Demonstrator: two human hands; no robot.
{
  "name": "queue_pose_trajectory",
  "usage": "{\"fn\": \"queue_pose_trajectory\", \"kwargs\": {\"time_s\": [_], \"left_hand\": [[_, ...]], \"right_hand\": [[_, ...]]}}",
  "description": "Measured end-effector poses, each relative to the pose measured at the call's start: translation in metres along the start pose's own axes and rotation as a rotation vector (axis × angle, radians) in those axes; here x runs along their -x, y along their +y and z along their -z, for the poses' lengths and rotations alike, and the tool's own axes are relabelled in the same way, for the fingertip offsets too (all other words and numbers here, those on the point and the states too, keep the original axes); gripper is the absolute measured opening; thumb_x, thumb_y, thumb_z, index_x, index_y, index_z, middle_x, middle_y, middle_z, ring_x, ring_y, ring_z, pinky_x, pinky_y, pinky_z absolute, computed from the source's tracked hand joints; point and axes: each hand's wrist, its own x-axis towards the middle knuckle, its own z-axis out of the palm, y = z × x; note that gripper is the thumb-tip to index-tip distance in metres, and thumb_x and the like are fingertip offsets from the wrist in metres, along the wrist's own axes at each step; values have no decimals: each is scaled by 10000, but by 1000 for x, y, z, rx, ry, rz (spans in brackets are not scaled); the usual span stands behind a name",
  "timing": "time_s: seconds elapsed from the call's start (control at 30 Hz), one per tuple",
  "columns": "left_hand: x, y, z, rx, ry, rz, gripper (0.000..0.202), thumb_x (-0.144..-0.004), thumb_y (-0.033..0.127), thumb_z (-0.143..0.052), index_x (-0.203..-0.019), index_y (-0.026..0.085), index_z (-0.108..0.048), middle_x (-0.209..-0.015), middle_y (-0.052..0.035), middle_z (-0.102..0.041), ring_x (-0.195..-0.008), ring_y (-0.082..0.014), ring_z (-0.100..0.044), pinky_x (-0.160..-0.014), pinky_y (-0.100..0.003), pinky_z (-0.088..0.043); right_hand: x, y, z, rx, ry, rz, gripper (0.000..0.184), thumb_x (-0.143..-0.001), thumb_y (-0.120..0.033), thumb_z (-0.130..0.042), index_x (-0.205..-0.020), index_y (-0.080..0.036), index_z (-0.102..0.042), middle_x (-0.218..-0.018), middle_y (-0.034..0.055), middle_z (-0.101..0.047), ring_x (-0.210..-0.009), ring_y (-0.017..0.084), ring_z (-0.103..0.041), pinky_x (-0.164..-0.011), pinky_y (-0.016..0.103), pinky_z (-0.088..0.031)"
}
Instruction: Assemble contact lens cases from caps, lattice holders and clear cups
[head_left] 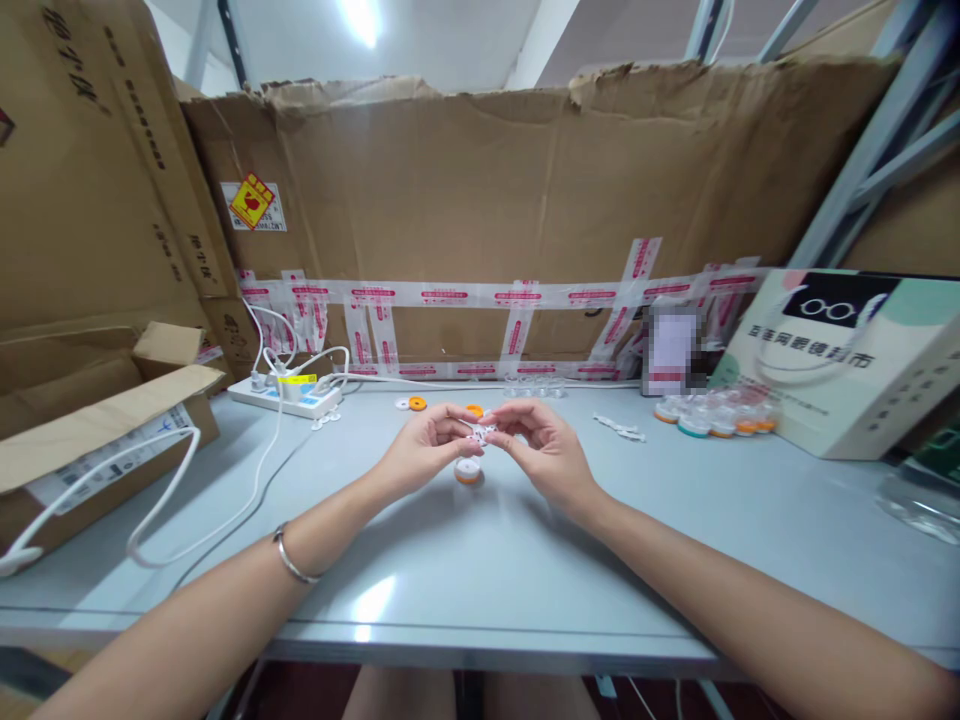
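Open room on the tabletop (517, 570) runs from the hands to the front edge and out to both sides, bounded by the cardboard (465, 200) at the back, the power strip (289, 396) back left and the clustered round cases (716, 415) at right, with white strips (619, 428) lying short of those. Left hand (418, 450) and right hand (553, 458) meet around mid-table, fingertips of both closed on one small white piece (482, 434), details too small to read. Piece sits between the two hands, with the white-and-orange round case (469, 471) just on its near side.
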Motion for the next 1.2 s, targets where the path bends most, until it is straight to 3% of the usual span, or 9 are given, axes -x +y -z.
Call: {"fn": "queue_pose_trajectory", "kwargs": {"time_s": [0.33,0.57,0.67,0.87,1.07,1.2], "left_hand": [[0,-2,0,1,26,-14,337,-674,242,-738,-919,137,-532,-736,-11,-681,-701,-121,-646,-703,-262,-485],[3,-2,0,-73,36,-88,306,-698,222,-709,-911,149,-501,-720,-6,-671,-687,-131,-648,-682,-270,-493],[3,-4,1,-141,37,-107,276,-719,204,-681,-902,155,-481,-686,3,-661,-677,-139,-656,-666,-273,-503],[2,-6,9,-484,4,-288,167,-747,207,-643,-851,148,-527,-784,-29,-655,-720,-140,-657,-693,-275,-532],[5,-4,11,-764,-57,-491,154,-804,134,-546,-950,166,-507,-874,-40,-659,-764,-125,-657,-701,-245,-532],[7,1,11,-987,-93,-543,111,-824,118,-508,-917,169,-538,-822,-32,-667,-729,-127,-641,-663,-238,-509]], "right_hand": [[0,4,0,93,3,34,127,-731,-251,-660,-842,-221,-606,-889,29,-646,-876,171,-586,-765,324,-459],[-6,0,3,-67,-102,-338,240,-638,-341,-719,-799,-185,-634,-835,18,-639,-790,142,-588,-783,318,-452],[-8,0,4,-53,-153,-413,245,-631,-368,-718,-758,-167,-659,-793,22,-640,-770,141,-577,-787,320,-431],[-8,-2,3,-126,-175,-485,254,-631,-383,-721,-730,-161,-645,-750,7,-627,-709,117,-566,-740,294,-433],[-7,-7,3,-138,-200,-504,261,-636,-391,-724,-716,-157,-642,-718,0,-621,-715,117,-578,-756,290,-437],[-7,-9,4,-231,-223,-644,274,-609,-378,-750,-705,-141,-651,-690,-3,-613,-682,98,-580,-746,269,-442]]}}
